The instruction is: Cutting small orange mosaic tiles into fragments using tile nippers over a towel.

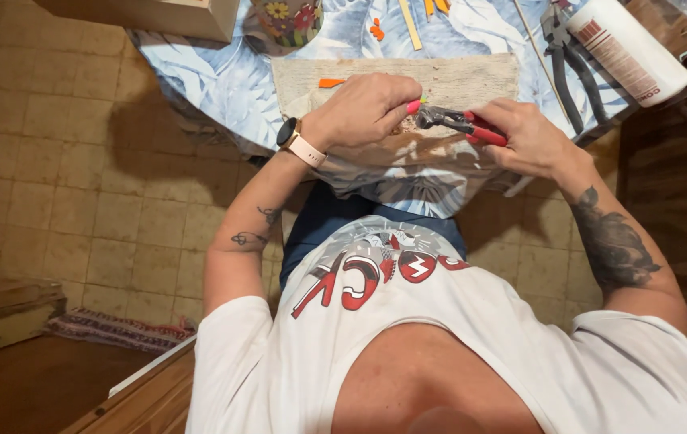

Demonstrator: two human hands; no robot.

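My right hand grips the red handles of a small pair of nippers whose metal jaws point left. My left hand, with a watch on its wrist, pinches a small pink piece right at the jaws. Both hands hover over a beige cloth spread on the table, which has a blue leaf-patterned cover. A small orange piece lies on the cloth beside my left hand.
Large dark-handled pliers and a white cylindrical bottle lie at the table's right. More orange pieces, a yellow strip and a flowered pot sit further back. A box stands top left. The floor is tiled.
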